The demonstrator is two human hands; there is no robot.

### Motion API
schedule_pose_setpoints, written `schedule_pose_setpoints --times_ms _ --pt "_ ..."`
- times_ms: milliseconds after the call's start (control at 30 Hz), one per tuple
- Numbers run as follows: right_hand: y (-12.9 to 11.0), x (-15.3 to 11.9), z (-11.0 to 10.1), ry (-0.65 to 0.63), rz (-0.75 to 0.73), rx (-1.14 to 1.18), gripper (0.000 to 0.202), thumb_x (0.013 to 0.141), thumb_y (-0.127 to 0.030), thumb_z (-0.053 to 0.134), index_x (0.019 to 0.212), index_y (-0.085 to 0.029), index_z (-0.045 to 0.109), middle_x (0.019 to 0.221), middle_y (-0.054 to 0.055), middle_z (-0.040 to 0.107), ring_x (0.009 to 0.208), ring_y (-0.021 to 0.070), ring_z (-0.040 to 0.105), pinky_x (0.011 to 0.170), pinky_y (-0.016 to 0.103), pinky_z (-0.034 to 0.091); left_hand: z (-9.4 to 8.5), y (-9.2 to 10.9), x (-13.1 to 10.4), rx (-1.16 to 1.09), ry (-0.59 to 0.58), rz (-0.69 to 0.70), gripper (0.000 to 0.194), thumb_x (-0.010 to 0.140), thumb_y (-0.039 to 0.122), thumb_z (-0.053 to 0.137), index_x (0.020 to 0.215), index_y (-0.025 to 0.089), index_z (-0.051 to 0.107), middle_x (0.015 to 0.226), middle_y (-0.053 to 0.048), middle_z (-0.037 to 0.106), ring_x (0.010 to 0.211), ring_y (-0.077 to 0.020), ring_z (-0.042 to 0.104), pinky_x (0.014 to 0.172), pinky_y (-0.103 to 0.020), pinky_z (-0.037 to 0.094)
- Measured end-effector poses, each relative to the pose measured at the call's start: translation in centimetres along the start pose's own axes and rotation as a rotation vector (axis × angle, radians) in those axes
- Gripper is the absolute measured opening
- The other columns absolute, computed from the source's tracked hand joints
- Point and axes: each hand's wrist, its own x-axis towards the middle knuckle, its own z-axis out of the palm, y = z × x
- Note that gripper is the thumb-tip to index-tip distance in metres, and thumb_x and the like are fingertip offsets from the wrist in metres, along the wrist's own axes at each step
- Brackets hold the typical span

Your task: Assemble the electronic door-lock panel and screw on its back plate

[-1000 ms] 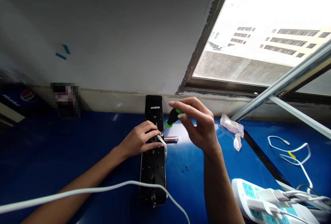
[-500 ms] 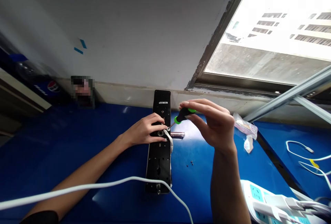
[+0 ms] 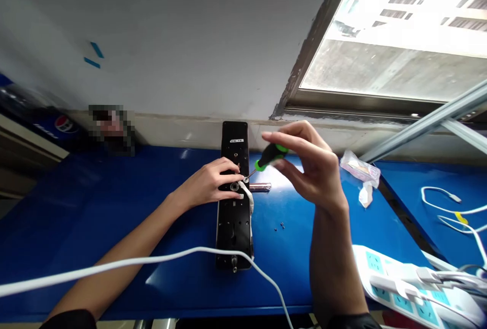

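A long black metal panel with holes and a small white label lies lengthwise on the blue table. My left hand rests across its middle, fingers spread, pressing beside a white wrapped cable. In my right hand is a short screwdriver with a black and green handle, gripped between thumb and fingers. Its shaft slants down to the left, and the tip meets a small round silver part at the panel's right edge. A shiny copper-coloured cylinder sticks out from the panel's right side.
Several tiny screws lie right of the panel. A white cable crosses the foreground. A power strip with plugs stands at lower right, near a plastic bag and a metal frame bar. A Pepsi bottle is at far left.
The view has tilted down and shifted slightly. My right hand's fingers have moved around the screwdriver handle, while its tip stays at the same spot. My left hand keeps its place on the panel.
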Motion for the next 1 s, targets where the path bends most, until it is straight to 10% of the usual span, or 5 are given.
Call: schedule_pose_setpoints --times_ms 100,300,467,1000 --pt "-0.5 0.2 0.1 -0.159 0.015 0.088 0.051 0.105 -0.017 0.058 0.153 -0.035 0.059 0.146 0.006 0.067 0.134 0.0266 0.066 0.111 0.046 0.059 0.1 -0.2 0.0 -0.03 0.015 -0.008 0.04 0.093 0.038 0.082 0.127 0.019 0.077 0.122 -0.014 0.074 0.114 -0.0285 0.068 0.099 -0.045 0.061" --pt "-0.8 0.3 0.7 0.042 -0.052 -0.116 0.038 0.089 -0.027 0.085 0.125 -0.035 0.08 0.102 0.002 0.073 0.087 0.0177 0.073 0.074 0.032 0.065 0.1 -0.6 0.0 -0.071 0.028 -0.031 0.038 0.091 0.039 0.084 0.126 0.024 0.079 0.123 -0.011 0.074 0.114 -0.0277 0.069 0.1 -0.043 0.061" --pt "-1.2 0.2 0.5 -0.151 -0.017 0.05 0.049 0.103 -0.013 0.061 0.148 -0.033 0.064 0.139 0.005 0.073 0.13 0.0224 0.07 0.108 0.042 0.061 -0.1 -0.5 -0.1 -0.069 -0.013 -0.063 0.041 0.09 0.038 0.085 0.127 0.025 0.078 0.127 -0.011 0.073 0.119 -0.0288 0.069 0.102 -0.043 0.06" --pt "-1.8 -0.3 1.2 -0.114 0.049 -0.058 0.031 0.094 -0.016 0.072 0.124 -0.024 0.072 0.118 0.003 0.081 0.105 0.0183 0.079 0.089 0.031 0.066 -0.1 -0.2 -0.3 -0.037 -0.029 -0.05 0.047 0.089 0.043 0.085 0.129 0.02 0.076 0.127 -0.012 0.073 0.119 -0.0298 0.068 0.102 -0.044 0.061"
